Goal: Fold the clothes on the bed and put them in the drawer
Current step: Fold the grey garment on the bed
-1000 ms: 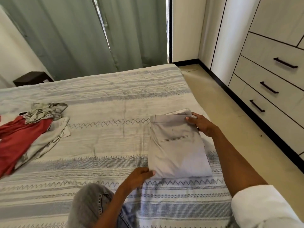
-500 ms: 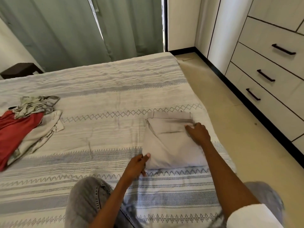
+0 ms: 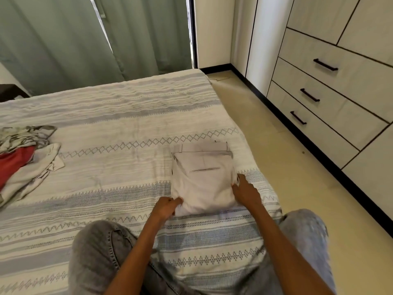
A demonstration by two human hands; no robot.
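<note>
Folded light grey trousers (image 3: 203, 177) lie near the right edge of the striped bed (image 3: 119, 128), their back pocket facing up. My left hand (image 3: 167, 207) grips the near left corner of the bundle with curled fingers. At the bundle's right side, my right hand (image 3: 244, 191) has its fingers tucked against and under the edge. A heap of unfolded clothes (image 3: 25, 158), red and pale grey, lies at the bed's far left. Three shut drawers with black handles (image 3: 309, 95) sit in the wardrobe on the right.
A strip of beige floor (image 3: 282, 167) runs between the bed and the wardrobe. Green curtains (image 3: 95, 39) hang beyond the bed. My knees in grey jeans (image 3: 100, 252) rest on the bed's near side. A dark bedside table (image 3: 10, 92) shows at the far left.
My right hand slid from the trousers' far waistband down to their right side. My left hand closed on the near left corner. The view shifted downward and closer.
</note>
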